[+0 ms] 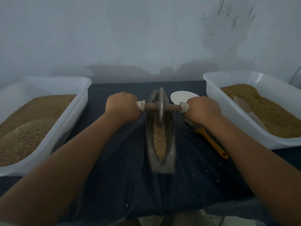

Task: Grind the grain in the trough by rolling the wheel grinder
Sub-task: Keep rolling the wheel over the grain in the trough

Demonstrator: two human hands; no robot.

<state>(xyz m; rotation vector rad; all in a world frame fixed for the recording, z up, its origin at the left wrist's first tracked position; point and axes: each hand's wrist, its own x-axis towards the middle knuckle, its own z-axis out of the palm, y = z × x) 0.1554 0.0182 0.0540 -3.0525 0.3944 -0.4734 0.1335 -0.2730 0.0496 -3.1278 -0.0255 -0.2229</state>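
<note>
Spreading a dark blue cloth (195, 185) over the whole surface (114, 160). Carrying a boat-shaped metal trough (171, 152) at the middle, running lengthwise away from the person and holding grain (160, 141). Bearing two white plastic tubs of grain, left tub (71, 118) and right tub (236, 119), well apart from the trough. Holding a yellow-handled tool (213, 142) just right of the trough, a white round dish (180, 97) behind that, and stray white grains (193, 174) scattered about.

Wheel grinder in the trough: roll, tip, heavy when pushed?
The wheel grinder, a thin disc on an axle, should roll freely along the trough. Looks metal, so probably heavy. Narrow rim likely tips; left hand and right hand grip both ends.
</note>
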